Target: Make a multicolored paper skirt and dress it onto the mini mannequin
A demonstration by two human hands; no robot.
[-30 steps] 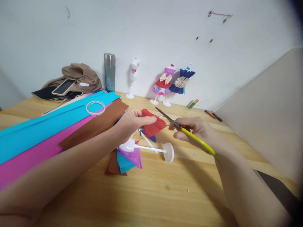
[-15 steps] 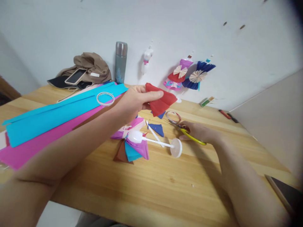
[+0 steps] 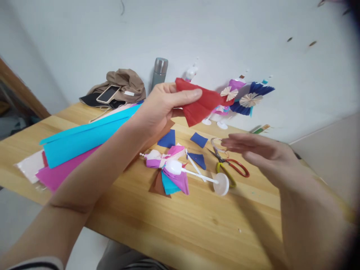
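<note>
My left hand (image 3: pixel 165 103) pinches a piece of red crepe paper (image 3: pixel 199 103) between thumb and fingers, held up above the table. My right hand (image 3: pixel 255 153) is raised with its fingers stretched out and nothing in it. Below it lie scissors (image 3: pixel 222 160) with one red and one yellow handle, blades apart. A small white mannequin (image 3: pixel 173 167) on a round-based stand lies on its side, wrapped in pink, purple, blue and brown paper. Dark blue paper pieces (image 3: pixel 199 140) are scattered behind it. Behind the scissors is a roll of tape (image 3: pixel 216 142), partly hidden.
Long blue paper sheets (image 3: pixel 84 140) and magenta paper (image 3: pixel 70 165) lie at the left. Toward the wall are a phone (image 3: pixel 108 93), a brown cloth (image 3: pixel 126 84) and a flask (image 3: pixel 159 73). Dressed mannequins (image 3: pixel 251 98) stand at the back right.
My right hand has let go of the scissors, which now lie on the table, and has risen with fingers straightened. My left hand still holds the red paper. The view has shifted.
</note>
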